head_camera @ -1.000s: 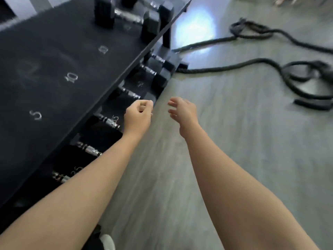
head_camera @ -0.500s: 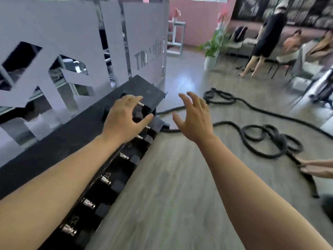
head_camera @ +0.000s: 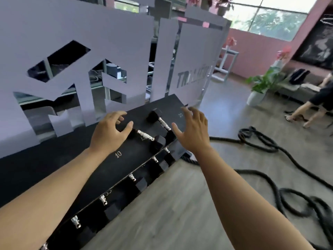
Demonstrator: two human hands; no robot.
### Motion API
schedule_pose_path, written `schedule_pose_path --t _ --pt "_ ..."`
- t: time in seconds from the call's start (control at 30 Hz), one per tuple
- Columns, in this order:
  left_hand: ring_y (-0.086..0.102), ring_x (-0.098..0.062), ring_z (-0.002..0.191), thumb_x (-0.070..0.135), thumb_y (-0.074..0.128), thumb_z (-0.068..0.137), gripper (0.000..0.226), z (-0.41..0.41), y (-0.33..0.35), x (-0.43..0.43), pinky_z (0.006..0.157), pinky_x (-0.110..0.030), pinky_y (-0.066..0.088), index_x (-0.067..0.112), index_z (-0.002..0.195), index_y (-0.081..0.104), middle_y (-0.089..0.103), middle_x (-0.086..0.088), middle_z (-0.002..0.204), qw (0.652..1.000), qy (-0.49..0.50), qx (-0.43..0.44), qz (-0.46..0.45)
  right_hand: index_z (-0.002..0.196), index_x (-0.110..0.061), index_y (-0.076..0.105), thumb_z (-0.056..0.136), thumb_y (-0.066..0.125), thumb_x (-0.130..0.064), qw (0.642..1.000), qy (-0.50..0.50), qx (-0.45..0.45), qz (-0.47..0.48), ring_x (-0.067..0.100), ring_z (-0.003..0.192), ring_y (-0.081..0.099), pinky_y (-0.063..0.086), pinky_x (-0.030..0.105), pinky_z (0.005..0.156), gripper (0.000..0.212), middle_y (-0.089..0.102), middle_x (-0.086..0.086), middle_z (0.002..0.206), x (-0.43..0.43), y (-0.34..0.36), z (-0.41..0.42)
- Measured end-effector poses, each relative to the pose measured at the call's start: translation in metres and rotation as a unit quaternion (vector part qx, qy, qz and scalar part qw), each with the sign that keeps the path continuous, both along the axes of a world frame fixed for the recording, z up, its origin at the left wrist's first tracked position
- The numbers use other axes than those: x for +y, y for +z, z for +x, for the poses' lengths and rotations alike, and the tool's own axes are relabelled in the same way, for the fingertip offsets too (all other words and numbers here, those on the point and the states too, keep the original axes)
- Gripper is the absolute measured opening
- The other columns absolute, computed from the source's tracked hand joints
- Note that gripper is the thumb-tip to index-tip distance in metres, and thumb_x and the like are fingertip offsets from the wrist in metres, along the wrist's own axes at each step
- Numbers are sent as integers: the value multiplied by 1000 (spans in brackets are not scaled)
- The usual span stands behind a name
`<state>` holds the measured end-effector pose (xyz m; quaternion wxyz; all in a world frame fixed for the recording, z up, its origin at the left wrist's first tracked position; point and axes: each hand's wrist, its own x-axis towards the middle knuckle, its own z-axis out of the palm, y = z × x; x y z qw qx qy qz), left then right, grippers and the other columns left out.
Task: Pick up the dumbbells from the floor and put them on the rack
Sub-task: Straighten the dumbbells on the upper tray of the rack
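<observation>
A black two-tier rack (head_camera: 115,165) runs diagonally from lower left toward the centre, with white numbers 10 and 20 on its top shelf. Two black hex dumbbells lie on the top shelf: a near dumbbell (head_camera: 146,136) and a far dumbbell (head_camera: 163,122), both with chrome handles. My left hand (head_camera: 110,131) hovers over the near dumbbell's left end, fingers spread, holding nothing. My right hand (head_camera: 193,131) is open just right of the far dumbbell, over the shelf edge. Several more dumbbells (head_camera: 134,179) sit on the lower shelf.
A thick black battle rope (head_camera: 261,141) coils across the grey wood floor to the right of the rack. A grey cut-out partition (head_camera: 108,51) stands behind the rack. A potted plant (head_camera: 257,91) and a standing person (head_camera: 313,103) are at the far right.
The view has lifted from the floor toward the rack top and room. Both hands rose and opened; they now hover beside the two dumbbells on the top shelf.
</observation>
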<state>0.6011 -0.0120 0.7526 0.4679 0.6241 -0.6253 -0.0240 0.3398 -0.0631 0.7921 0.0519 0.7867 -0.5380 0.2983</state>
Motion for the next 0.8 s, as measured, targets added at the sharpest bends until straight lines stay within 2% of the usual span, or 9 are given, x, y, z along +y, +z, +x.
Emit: schedule_pose_path --t 0.1,0.2,0.3,0.43,0.57,0.8 --pt "61 -22 81 26 72 87 30 4 -14 -47 77 -45 56 10 112 66 64 -3 92 997 43 47 33 131 -14 52 88 64 -39 999 40 1 22 36 122 45 34 48 107 51 51 13 131 -58 -7 12" --pt "61 -21 83 32 68 89 31 2 -22 -92 79 -42 55 12 113 65 64 -3 96 990 86 95 66 129 -13 53 89 63 -39 998 57 -4 30 37 120 48 38 50 103 48 53 13 129 -113 -11 17" --pt "60 -18 85 36 65 90 33 -1 -34 -138 76 -35 52 14 115 64 65 -3 100 981 131 120 79 126 -12 56 89 64 -37 996 81 -27 34 38 118 50 39 51 102 46 54 14 126 -172 -23 23" --pt "58 -14 86 38 64 90 34 -5 -54 -197 71 -26 43 15 115 63 63 -2 103 967 193 147 83 130 -12 55 91 60 -40 989 121 -27 77 34 123 46 35 47 106 48 54 13 131 -251 -54 39" --pt "57 -14 89 39 65 89 36 -7 -74 -249 75 -26 44 15 116 63 61 -1 105 950 252 152 106 129 -13 56 92 58 -41 973 186 -30 132 33 124 46 36 46 107 46 54 12 131 -321 -96 57" --pt "57 -16 101 50 68 83 49 1 -143 -332 83 -30 47 19 121 61 57 3 112 905 327 183 202 126 -9 58 95 58 -36 936 226 -60 263 32 121 50 40 41 101 41 58 11 129 -404 -202 78"
